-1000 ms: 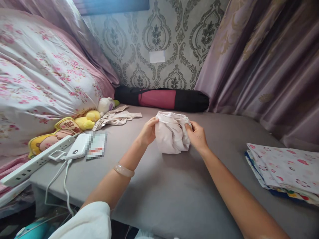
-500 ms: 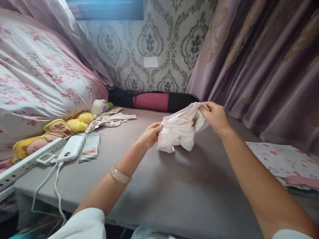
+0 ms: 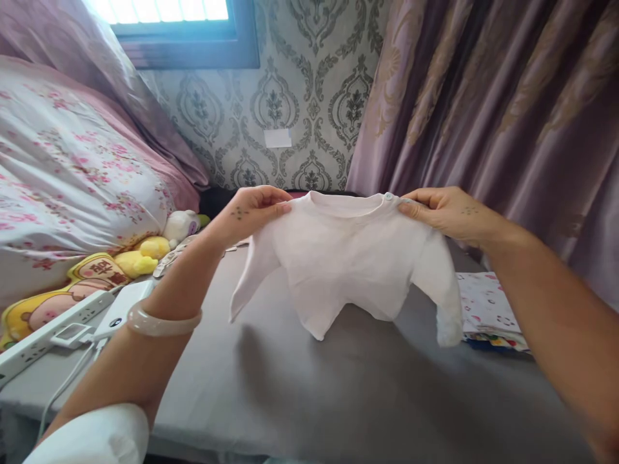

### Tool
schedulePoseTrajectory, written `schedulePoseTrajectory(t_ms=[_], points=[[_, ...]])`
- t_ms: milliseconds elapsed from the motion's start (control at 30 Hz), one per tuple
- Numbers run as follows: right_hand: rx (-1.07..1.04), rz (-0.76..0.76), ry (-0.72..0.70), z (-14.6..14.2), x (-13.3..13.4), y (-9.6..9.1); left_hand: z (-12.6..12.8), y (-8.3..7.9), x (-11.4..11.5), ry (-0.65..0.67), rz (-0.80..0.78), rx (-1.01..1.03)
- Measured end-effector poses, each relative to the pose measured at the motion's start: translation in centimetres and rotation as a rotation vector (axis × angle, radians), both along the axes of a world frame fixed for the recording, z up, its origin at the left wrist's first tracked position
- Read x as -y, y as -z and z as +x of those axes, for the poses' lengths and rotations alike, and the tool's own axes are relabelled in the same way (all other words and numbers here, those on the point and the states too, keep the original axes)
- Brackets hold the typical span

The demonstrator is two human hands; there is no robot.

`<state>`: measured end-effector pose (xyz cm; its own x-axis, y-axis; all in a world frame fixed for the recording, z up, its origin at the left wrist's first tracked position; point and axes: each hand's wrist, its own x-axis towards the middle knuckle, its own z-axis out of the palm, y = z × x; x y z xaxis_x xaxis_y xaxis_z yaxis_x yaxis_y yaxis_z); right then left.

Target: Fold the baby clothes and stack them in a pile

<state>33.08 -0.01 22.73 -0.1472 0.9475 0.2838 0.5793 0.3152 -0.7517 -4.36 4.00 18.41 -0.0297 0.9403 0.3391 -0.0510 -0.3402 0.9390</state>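
A small pale pink long-sleeved shirt hangs spread out in the air above the grey bed sheet. My left hand pinches its left shoulder, fingers closed on the cloth. My right hand pinches the right shoulder beside a small button at the neckline. Both sleeves droop down and the hem hangs just above the sheet. A pale bangle sits on my left wrist.
A floral quilt is piled at the left, with yellow plush toys and a white power strip with cables below it. Folded patterned cloths lie at the right. Purple curtains hang behind.
The bunched shirt has been lifted off the sheet and pulled open. My hands moved up and apart, each now at a shoulder. The view tilted upward.
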Motion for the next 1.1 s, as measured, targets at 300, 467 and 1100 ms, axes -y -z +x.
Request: schedulePoseTrajectory(t_ms=[300,467,1100], points=[[0.109,0.251,-0.08,-0.1,0.2,-0.6,0.4,-3.4,2.0,-0.043,0.287,-0.582],[0.138,0.815,0.134,-1.5,-0.4,-1.0,1.6,-4.4,1.8,-0.455,0.766,-0.478],[0.288,0.712,0.129,-2.3,-6.9,1.8,1.9,-1.7,-5.3,-0.553,0.589,-0.741]])
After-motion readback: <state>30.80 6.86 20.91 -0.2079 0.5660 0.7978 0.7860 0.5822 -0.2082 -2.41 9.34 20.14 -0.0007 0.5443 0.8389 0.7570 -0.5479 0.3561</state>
